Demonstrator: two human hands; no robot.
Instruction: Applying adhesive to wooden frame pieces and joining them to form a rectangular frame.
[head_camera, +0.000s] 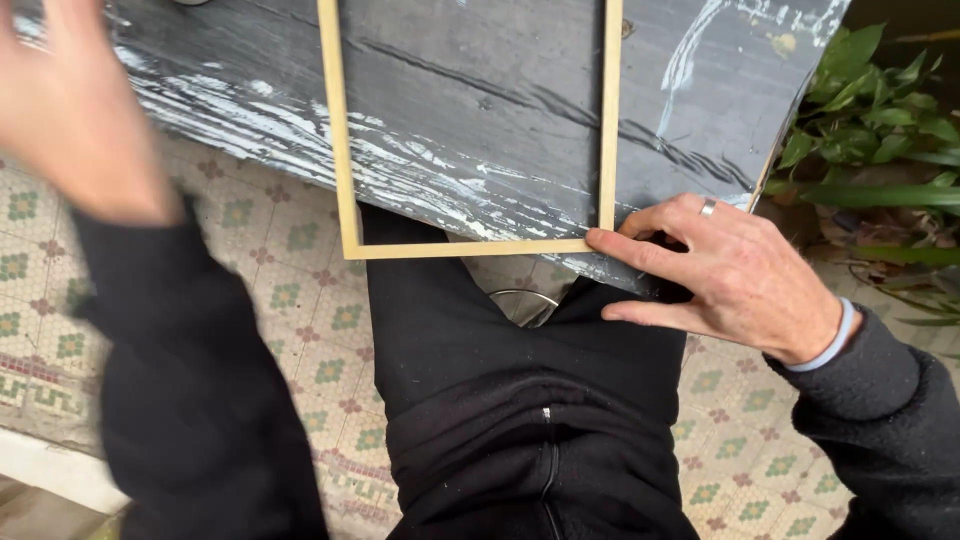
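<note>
- Head view: nearest to the camera is the person's own body, a black zipped jacket and black trousers, above a floor of patterned tiles with small green and red flowers.
- The left hand is raised at the left edge, blurred, apart from everything. It holds nothing; the fingers seem spread, but the blur hides the detail.
- The right hand lies at the near edge of the tabletop, a dark board with white paint smears. A ring is on one finger and a pale band is at the wrist. Its fingers are stretched out flat and loose, not closed around anything.
- One fingertip of the right hand touches the near right corner of the thin wooden frame.
- The wooden frame lies flat on the tabletop. Its near rail hangs just over the table edge, above the person's lap, and its two long rails run away to the top of the picture, where they are cut off.
- By my judgement the frame is light and made of slender pale strips, so it is stiff along each rail but may twist or open at the glued corners. It looks smooth and could slide easily on the board. A hold on two opposite rails, near the corners, seems safer than lifting by one rail.
- A curved metal ring shows under the table edge; what it belongs to I cannot tell.
- Green plants stand at the right, well apart from the frame.
</note>
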